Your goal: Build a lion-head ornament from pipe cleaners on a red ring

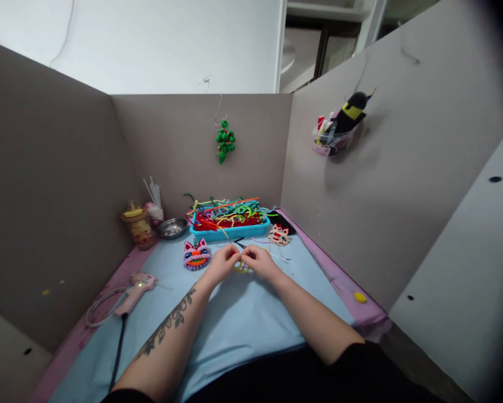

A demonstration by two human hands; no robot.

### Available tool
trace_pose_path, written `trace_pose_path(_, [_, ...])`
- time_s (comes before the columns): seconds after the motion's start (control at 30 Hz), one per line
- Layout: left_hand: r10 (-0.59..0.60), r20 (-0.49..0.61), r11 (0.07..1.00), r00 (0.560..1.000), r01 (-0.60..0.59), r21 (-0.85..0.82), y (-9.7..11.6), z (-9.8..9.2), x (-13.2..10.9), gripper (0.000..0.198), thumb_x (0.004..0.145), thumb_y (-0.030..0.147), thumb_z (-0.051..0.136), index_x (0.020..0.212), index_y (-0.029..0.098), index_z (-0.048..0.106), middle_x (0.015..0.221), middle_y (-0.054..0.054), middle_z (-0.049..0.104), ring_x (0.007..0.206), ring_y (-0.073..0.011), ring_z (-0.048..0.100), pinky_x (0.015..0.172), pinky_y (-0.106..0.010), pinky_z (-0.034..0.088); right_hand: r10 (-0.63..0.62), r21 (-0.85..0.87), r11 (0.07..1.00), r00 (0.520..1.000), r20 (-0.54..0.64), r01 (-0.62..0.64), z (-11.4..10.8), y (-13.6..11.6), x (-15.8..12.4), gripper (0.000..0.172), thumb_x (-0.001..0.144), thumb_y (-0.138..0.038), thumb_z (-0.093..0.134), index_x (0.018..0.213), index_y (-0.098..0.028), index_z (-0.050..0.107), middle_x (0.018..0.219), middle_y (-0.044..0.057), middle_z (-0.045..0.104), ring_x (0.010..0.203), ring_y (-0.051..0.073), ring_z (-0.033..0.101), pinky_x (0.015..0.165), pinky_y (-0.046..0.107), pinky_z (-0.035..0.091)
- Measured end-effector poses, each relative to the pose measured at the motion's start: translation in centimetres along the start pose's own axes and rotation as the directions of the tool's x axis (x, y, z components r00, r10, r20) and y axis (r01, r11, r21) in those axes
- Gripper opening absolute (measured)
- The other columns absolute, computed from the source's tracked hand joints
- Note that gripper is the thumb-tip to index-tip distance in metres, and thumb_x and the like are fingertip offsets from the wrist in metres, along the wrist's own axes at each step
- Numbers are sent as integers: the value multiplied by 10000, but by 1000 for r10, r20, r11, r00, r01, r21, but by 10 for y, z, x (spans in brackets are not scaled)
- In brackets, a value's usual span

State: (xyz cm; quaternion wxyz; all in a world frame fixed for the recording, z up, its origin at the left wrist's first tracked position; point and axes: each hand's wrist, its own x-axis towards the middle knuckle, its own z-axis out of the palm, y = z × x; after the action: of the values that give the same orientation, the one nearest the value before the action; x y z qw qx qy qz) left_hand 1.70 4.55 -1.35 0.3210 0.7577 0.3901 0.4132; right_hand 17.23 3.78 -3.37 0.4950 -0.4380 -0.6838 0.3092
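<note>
- Head view: the left hand (pixel 223 264) and right hand (pixel 260 263) meet over the blue cloth (pixel 243 313), thumbs and fingers pinched narrow around a small yellow piece (pixel 243 271) held between them.
- Only the lower loop of that piece shows beneath the fingertips; its upper part, and exactly where each hand grips it, are hidden.
- Just beyond the hands lies a dark tool (pixel 240 243), partly covered by them; its kind is hard to tell.
- A lilac animal face (pixel 196 257) sits near the left hand, a cream animal face (pixel 279 235) beyond the right.
- Behind the cream face, a flat black object (pixel 288 224) is partly covered.
- The blue tray (pixel 230 232) is heaped with tangled fuzzy stems (pixel 234 215), hiding its bottom.
- Contents of the metal bowl (pixel 172 228) are too small to make out.
- The pink glue gun (pixel 136 294) lies at left; its dark cord passes out of sight by the left sleeve.
- The wall holder (pixel 333 137) at right is blurred, its contents jumbled.
- Both black sleeves are cut off by the lower edge.
</note>
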Motion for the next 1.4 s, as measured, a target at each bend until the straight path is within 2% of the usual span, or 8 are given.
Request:
trace_pose_path(0.23, [-97,5,958,995,95,-271,-14,1,4,178,729,312,577,705,147,515,635,19,518,595,-101,471,572,-213,358,-24,117,993,999,31,20,-4,-10,-1,130,727,-271,558,747,-159,621,690,5,597,620,121,532,597,243,423])
trace_pose_path(0.4, [-141,20,889,990,136,-438,-13,1,4,233,705,344,621,752,149,503,648,21,535,592,-94,498,579,-209,379,-159,-14,987,987,-9,159,-4,-13,-2,102,738,-195,543,753,-166,639,758,25,603,673,127,533,630,245,423])
trace_pose_path(0.63, [-110,1,950,994,105,-293,-9,3,1,302,649,368,690,760,139,526,701,6,563,635,-101,529,577,-207,399,-235,-182,960,967,-96,215,0,-9,-5,88,736,-144,533,707,-173,610,691,15,576,680,141,515,617,249,397])
trace_pose_path(0.83, [-190,107,879,976,218,-425,-10,6,-1,382,576,336,749,793,146,497,660,24,577,586,-98,549,555,-209,404,-255,-206,950,963,-86,233,-1,-11,-6,82,725,-131,530,678,-178,577,676,4,547,681,140,505,608,242,379])
trace_pose_path(1.0, [-219,135,868,966,257,-424,-7,1,-1,366,574,297,748,765,146,474,615,38,547,547,-83,522,521,-191,368,-283,-202,943,957,-65,265,0,-10,-6,94,769,-157,507,700,-179,566,693,4,540,676,134,495,610,240,369])
trace_pose_path(1.1, [-141,156,919,978,188,-348,0,-6,-1,318,606,282,715,794,145,498,693,13,570,616,-102,544,567,-212,398,-260,-198,948,965,-36,248,0,-10,-5,92,771,-165,512,695,-173,564,687,-1,542,667,126,494,608,234,366])
trace_pose_path(1.23, [-28,93,993,995,38,-113,6,-11,0,215,638,277,670,758,144,551,730,-4,584,690,-127,545,634,-235,413,-197,-187,964,980,-14,191,-2,-10,-2,94,763,-169,516,685,-168,568,661,-9,546,643,117,492,585,223,364])
trace_pose_path(1.4, [-37,101,999,994,41,-36,8,-8,0,217,703,352,600,744,138,599,713,-19,605,687,-140,533,644,-242,406,-147,-146,979,989,-30,141,-4,-8,-2,96,763,-189,518,688,-169,575,652,-10,550,630,117,499,573,220,379])
